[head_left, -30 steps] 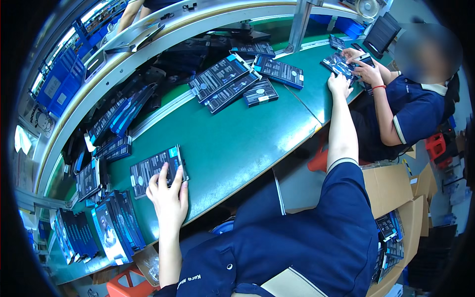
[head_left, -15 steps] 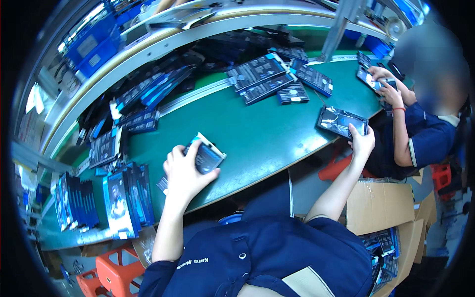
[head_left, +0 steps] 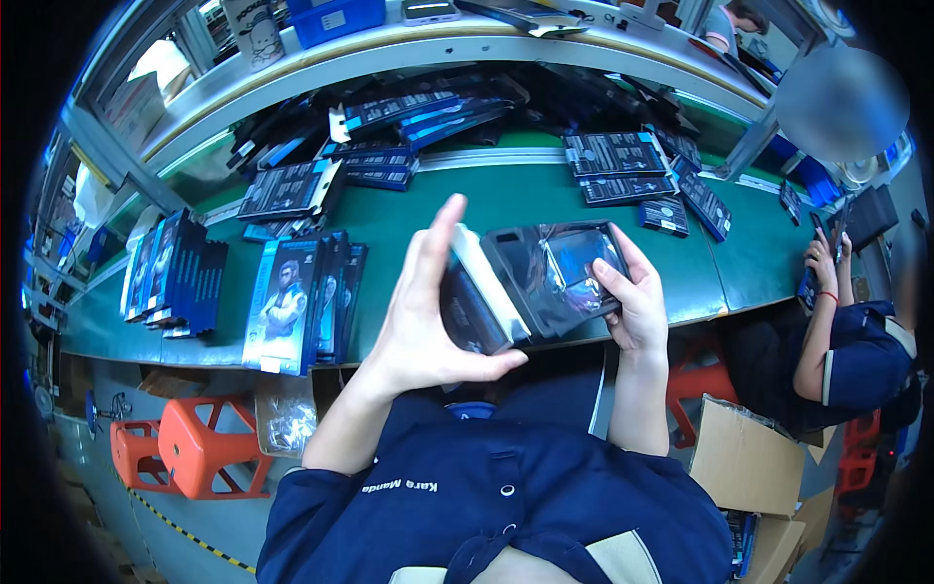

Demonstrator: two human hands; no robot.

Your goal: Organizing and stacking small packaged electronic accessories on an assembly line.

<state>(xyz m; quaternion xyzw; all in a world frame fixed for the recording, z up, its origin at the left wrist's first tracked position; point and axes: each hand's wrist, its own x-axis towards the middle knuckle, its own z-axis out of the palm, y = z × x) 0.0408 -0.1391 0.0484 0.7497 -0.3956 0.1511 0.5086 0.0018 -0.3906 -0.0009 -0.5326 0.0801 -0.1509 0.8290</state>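
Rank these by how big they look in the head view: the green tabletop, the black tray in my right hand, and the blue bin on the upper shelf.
1. Green tabletop
2. Black tray, nearer the camera
3. Blue bin

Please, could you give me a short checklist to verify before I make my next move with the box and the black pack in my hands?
1. Left hand holds the box: ok, between thumb and fingers.
2. Right hand holds the black pack: ok, thumb on its face.
3. Box end facing the pack fully open: cannot tell; a pale edge shows, the opening does not.
4. Standing boxes on the left upright: ok.
5. Boxes at the back tidy: not ok, heaped at angles.
6. Co-worker's hands out of the way: ok, far to the right.
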